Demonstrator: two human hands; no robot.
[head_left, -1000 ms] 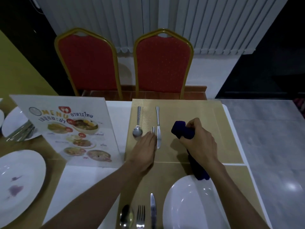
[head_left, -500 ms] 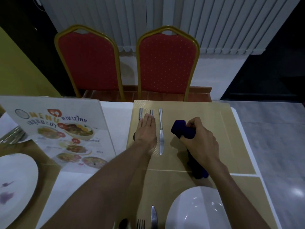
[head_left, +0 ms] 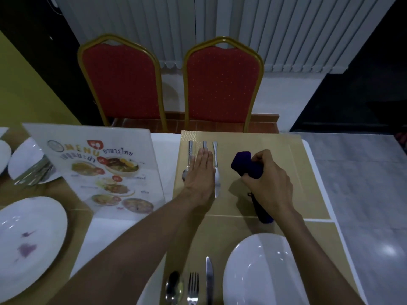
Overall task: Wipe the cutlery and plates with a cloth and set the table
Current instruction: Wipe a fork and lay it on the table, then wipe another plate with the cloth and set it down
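1. Left hand (head_left: pixel 201 172) lies flat, fingers straight and together, pressing the fork (head_left: pixel 204 144) between spoon (head_left: pixel 190 150) and knife (head_left: pixel 216 172) on the far placemat (head_left: pixel 275 150).
2. Right hand (head_left: pixel 268 181) clenches the blue cloth (head_left: pixel 244 165), right of the knife.

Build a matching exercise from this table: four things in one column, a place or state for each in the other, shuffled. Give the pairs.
Things
1. blue cloth
2. large left plate
3. far knife
4. near fork

Places or states
A. between near spoon and near knife
B. bears purple smears
C. gripped by the right hand
D. just right of the flat left hand

Pairs: 1-C, 2-B, 3-D, 4-A
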